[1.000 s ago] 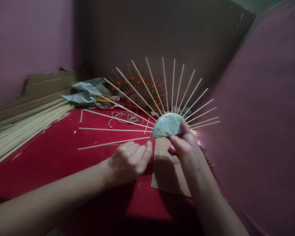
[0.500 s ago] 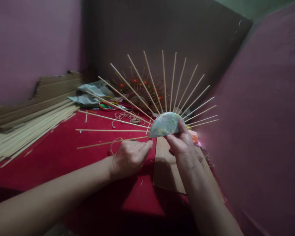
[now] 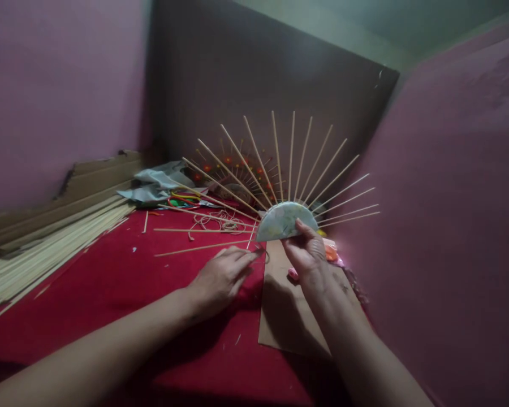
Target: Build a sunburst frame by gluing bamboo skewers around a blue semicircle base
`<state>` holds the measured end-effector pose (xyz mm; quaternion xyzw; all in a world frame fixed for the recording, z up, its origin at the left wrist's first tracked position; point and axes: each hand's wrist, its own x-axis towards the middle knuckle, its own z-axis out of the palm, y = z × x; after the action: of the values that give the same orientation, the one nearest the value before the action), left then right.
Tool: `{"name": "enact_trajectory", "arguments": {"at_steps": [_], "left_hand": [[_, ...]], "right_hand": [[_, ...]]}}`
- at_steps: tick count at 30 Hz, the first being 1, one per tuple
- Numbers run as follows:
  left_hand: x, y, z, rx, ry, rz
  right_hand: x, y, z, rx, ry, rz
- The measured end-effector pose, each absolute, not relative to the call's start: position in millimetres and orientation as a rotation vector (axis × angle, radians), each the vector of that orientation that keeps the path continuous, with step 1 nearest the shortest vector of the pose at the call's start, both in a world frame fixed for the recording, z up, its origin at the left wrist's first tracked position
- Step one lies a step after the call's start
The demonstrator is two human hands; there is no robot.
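My right hand (image 3: 307, 249) grips a pale, patterned half-disc (image 3: 284, 220) by its lower right part, thumb on the front face. Thin bamboo sticks (image 3: 254, 161) fan out from its curved edge. My left hand (image 3: 224, 277) is just below the half-disc's lower left corner, its fingertips pinched together. A short curl of twine (image 3: 267, 255) shows at those fingertips; the pinch itself is partly hidden. The lowest left stick (image 3: 203, 247) passes just above my left hand.
A bundle of bamboo sticks (image 3: 59, 243) lies at the left beside torn cardboard (image 3: 97, 175). Scissors (image 3: 184, 200), a twine tangle (image 3: 218, 220) and a decorated fan-shaped piece (image 3: 237, 169) are behind. A cardboard sheet (image 3: 280, 316) lies on the red cloth (image 3: 186, 362).
My left hand has turned and its fingers have straightened somewhat; the twine curl now shows at its fingertips. The half-disc is still in my right hand. The camera view has tilted up.
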<state>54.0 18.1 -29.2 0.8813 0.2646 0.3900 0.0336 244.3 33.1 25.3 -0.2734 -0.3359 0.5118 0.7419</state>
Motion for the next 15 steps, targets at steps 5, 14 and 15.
{"name": "enact_trajectory", "arguments": {"at_steps": [5, 14, 15], "left_hand": [[56.7, 21.6, -30.6, 2.680, 0.887, 1.119], [-0.6, 42.1, -23.9, 2.528, 1.466, 0.552], [-15.8, 50.5, -20.6, 2.486, 1.567, 0.550]], "right_hand": [[249.8, 30.6, 20.9, -0.648, -0.738, 1.206], [272.8, 30.4, 6.1, -0.599, -0.644, 1.243], [273.0, 31.3, 5.7, -0.595, -0.625, 1.221]]}}
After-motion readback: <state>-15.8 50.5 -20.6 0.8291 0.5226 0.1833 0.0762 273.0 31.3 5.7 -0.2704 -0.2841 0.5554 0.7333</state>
